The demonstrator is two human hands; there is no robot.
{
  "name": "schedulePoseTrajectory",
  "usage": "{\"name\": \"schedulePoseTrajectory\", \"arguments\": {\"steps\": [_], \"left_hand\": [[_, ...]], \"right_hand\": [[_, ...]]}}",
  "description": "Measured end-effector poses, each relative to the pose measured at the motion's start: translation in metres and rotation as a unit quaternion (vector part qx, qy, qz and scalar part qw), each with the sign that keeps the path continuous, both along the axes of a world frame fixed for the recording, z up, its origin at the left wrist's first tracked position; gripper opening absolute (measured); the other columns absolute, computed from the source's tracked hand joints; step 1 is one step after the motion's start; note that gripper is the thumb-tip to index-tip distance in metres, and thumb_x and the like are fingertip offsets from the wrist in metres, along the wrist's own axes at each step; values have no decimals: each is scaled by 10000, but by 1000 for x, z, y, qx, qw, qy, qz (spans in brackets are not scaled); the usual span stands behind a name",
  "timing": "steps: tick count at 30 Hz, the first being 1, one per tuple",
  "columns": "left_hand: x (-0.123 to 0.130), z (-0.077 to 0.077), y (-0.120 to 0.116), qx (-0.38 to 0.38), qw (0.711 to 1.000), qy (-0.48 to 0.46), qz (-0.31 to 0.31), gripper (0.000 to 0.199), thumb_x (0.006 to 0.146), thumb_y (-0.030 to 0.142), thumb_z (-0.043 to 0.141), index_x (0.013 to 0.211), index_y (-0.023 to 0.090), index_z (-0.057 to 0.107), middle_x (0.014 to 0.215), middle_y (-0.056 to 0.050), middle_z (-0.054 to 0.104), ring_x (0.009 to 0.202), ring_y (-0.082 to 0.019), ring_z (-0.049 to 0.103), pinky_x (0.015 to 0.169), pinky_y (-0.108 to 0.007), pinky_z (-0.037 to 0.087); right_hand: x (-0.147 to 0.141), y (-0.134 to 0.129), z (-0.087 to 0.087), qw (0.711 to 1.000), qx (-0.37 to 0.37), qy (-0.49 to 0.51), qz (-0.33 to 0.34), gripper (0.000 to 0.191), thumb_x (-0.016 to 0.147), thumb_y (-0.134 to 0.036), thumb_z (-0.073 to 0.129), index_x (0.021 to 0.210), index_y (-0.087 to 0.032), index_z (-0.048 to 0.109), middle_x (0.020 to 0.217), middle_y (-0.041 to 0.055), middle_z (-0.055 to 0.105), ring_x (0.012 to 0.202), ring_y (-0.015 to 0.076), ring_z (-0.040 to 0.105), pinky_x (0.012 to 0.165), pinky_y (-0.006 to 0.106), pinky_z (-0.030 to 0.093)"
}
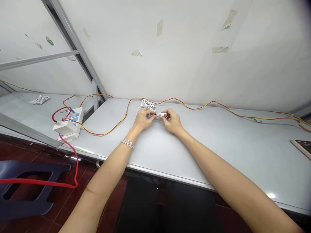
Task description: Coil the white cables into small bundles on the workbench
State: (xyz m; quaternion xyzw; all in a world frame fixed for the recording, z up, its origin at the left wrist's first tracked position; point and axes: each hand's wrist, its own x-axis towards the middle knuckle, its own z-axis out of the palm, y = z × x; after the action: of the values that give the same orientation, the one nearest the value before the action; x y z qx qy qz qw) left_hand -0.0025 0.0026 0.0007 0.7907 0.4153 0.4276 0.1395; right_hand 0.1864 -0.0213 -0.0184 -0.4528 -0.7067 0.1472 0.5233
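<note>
My left hand [143, 118] and my right hand [173, 121] meet above the pale grey tabletop [155, 142], their fingertips pinching a small white cable end [161, 115]. Its exact shape is partly hidden by my fingers. Just behind my hands lies a coiled white cable [147, 104], which seems to lead toward the pinched piece. A twisted red and yellow wire [184, 105] snakes along the back of the table behind both hands. A beaded silver bracelet [127, 143] circles my left wrist.
To the left, a white power strip [73, 121] carries a white plug adapter [65, 127] with a red cable [58, 111] trailing to the floor. A white cable bundle [40, 99] lies on a further table. A blue plastic chair [24, 187] stands lower left.
</note>
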Motion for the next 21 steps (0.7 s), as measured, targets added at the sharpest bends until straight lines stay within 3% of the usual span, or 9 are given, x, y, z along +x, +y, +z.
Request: {"name": "schedulePoseTrajectory", "arguments": {"steps": [6, 21], "left_hand": [[1, 0, -1, -35, 999, -22, 9, 68, 820, 160, 736, 864, 173, 786, 873, -67, 722, 746, -162, 616, 748, -325, 517], [2, 0, 1, -126, 988, -90, -7, 80, 794, 148, 682, 805, 178, 754, 871, -58, 701, 712, -150, 564, 714, -313, 468]], "right_hand": [[-2, -1, 0, 1000, 3, -15, 7, 144, 859, -334, 668, 858, -211, 593, 867, 47, 632, 720, 179, 560, 683, 344, 479], [-2, -4, 4, 997, -72, -4, 9, 189, 859, -391, 653, 872, -207, 614, 904, 61, 670, 718, 182, 579, 733, 350, 483]]}}
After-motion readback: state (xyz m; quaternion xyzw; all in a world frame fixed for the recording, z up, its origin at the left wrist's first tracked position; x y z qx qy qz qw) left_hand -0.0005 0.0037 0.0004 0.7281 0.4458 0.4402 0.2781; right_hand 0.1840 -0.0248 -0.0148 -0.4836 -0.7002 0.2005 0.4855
